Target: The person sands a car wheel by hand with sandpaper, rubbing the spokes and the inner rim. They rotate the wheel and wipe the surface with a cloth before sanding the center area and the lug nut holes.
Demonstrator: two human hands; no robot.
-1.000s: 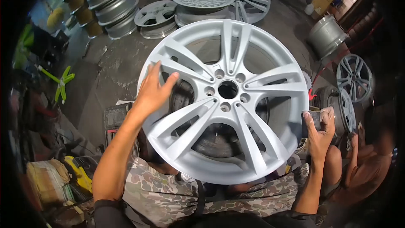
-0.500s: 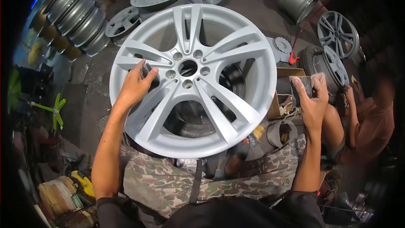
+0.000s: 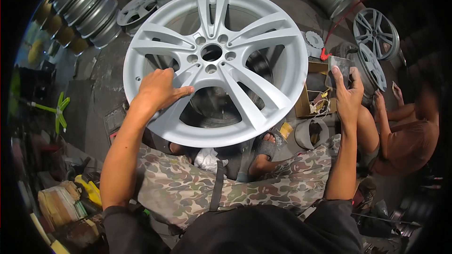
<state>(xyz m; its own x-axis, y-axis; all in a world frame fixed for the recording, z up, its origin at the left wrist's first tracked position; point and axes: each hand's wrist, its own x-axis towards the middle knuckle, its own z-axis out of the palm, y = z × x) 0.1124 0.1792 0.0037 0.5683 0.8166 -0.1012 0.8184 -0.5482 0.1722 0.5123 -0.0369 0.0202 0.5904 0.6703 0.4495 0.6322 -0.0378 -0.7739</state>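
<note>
A silver-grey alloy wheel (image 3: 268, 91) with paired spokes and a round centre hole lies tilted in front of me. My left hand (image 3: 160, 88) grips its lower-left spoke, the thumb pointing right along the surface and the other fingers curled over, their tips hidden. To the right of the wheel, apart from it, my right hand (image 3: 349, 94) pinches a dark grey flat piece (image 3: 340, 65) that looks like sandpaper, thumb on the near face and fingers behind.
A tyre (image 3: 214, 108) shows beneath the wheel. Stacked rims (image 3: 89, 11) stand at the upper left. An open cardboard box (image 3: 303, 106) lies beyond the wheel's right edge. A seated co-worker (image 3: 409, 136) is at the right, near another wheel (image 3: 372, 68).
The alloy wheel has shifted away from me and its tilt has altered. My left hand, fingers apart before, has closed on a spoke. My right hand has risen slightly with the grey piece.
</note>
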